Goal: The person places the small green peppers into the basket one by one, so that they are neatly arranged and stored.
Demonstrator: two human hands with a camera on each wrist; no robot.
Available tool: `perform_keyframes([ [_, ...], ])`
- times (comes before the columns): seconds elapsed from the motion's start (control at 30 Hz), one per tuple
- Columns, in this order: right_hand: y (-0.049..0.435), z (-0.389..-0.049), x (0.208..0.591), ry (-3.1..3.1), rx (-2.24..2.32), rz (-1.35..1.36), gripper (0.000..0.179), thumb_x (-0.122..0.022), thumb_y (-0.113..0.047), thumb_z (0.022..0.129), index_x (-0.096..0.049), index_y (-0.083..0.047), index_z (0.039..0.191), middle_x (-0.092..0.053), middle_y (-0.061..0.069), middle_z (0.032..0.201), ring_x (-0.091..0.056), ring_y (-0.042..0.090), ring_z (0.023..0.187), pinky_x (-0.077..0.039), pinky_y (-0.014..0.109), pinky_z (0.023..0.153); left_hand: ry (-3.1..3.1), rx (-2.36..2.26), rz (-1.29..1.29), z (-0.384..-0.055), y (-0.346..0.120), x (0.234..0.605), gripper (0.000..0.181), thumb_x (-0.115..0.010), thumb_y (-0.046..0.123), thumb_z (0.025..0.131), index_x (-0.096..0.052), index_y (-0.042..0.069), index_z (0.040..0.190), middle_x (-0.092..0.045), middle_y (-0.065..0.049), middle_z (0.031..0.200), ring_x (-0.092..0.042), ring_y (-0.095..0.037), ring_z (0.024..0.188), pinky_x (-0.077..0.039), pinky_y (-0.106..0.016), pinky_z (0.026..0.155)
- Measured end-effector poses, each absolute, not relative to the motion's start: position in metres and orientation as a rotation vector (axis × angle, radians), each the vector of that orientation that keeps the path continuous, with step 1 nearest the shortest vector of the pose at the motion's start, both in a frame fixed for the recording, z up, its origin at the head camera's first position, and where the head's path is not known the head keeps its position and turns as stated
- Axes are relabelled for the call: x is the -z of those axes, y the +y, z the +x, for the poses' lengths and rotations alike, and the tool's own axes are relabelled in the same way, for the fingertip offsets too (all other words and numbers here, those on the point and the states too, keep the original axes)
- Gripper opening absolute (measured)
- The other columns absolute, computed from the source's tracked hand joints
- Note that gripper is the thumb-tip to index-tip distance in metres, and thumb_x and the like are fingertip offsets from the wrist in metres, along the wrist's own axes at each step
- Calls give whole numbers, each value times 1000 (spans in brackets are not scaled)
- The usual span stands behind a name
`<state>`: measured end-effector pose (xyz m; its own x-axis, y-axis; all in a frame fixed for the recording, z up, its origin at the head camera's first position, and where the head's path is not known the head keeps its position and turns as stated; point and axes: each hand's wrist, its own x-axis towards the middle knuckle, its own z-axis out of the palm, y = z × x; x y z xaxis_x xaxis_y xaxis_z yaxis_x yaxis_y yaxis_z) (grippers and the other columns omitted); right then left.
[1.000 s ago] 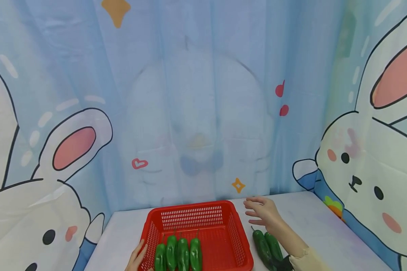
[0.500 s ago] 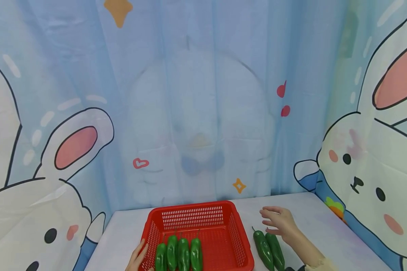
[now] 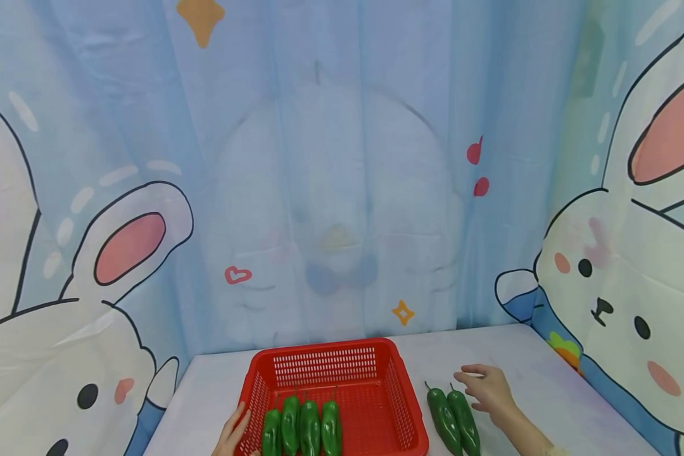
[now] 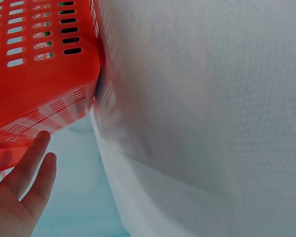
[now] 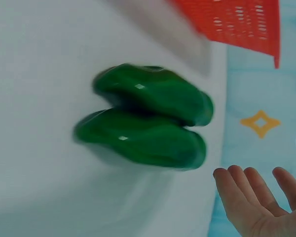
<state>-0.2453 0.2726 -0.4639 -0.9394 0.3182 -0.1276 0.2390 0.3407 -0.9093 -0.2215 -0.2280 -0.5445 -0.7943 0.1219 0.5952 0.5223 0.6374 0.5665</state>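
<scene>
A red plastic basket (image 3: 370, 411) stands on the table, with several green peppers (image 3: 310, 427) side by side in its left half. My left hand (image 3: 230, 434) holds the basket's left side, fingers outside the wall and thumb tip over the rim; in the left wrist view the fingers (image 4: 32, 165) lie along the outer wall. Two more green peppers (image 3: 456, 421) lie together on the table to the right of the basket. My right hand (image 3: 493, 392) hovers just right of these, fingers loosely extended and holding nothing; the right wrist view shows both peppers (image 5: 143, 138) apart from the fingers.
The white tabletop (image 3: 538, 373) extends to the right of the peppers and behind the basket. A light blue curtain (image 3: 330, 190) hangs along the table's back edge, and rabbit-printed cloth (image 3: 621, 304) closes off both sides.
My right hand has moved right and down, from beside the basket's back right corner to the right of the two loose peppers. The left hand and the basket stay in place.
</scene>
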Motion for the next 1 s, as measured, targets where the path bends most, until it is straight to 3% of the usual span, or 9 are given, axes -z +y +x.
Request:
perform_keyframes([
  [0.07, 276, -246, 470, -2510, -1695, -550, 60, -66, -27, 91, -49, 16, 128, -52, 39, 125, -57, 52, 108, -57, 52, 72, -2364, 1033, -509, -222, -229, 544, 59, -79, 15, 82, -57, -10, 130, -39, 11, 147, -49, -7, 120, -56, -29, 68],
  [0.2, 279, -247, 479, -2511, -1726, -583, 60, -65, -26, 91, -48, 17, 129, -48, 40, 128, -56, 53, 109, -57, 51, 72, -2422, 1042, -494, -221, -228, 540, 59, -78, 15, 82, -56, -12, 130, -47, -17, 142, -53, -34, 117, -56, -30, 68],
  [0.3, 280, -247, 483, -2511, -1733, -605, 60, -64, -26, 91, -47, 18, 129, -47, 40, 129, -55, 53, 110, -57, 50, 73, -2476, 1068, -470, -220, -228, 536, 61, -77, 16, 83, -54, -12, 132, -45, -26, 142, -53, -42, 116, -56, -30, 70],
  [0.6, 280, -247, 493, -2491, -1761, -655, 59, -63, -23, 91, -45, 19, 128, -46, 41, 127, -53, 54, 111, -57, 49, 72, -2568, 1185, -400, -217, -226, 528, 64, -74, 20, 86, -50, -10, 137, -39, -23, 149, -48, -44, 124, -56, -30, 74],
  [1.0, 279, -252, 516, -2516, -1634, -729, 57, -69, -15, 87, -47, 19, 127, -45, 41, 124, -50, 55, 111, -57, 50, 73, -2529, 1115, -439, -218, -227, 530, 61, -75, 19, 86, -53, -10, 135, -42, -24, 146, -51, -43, 120, -56, -30, 73],
])
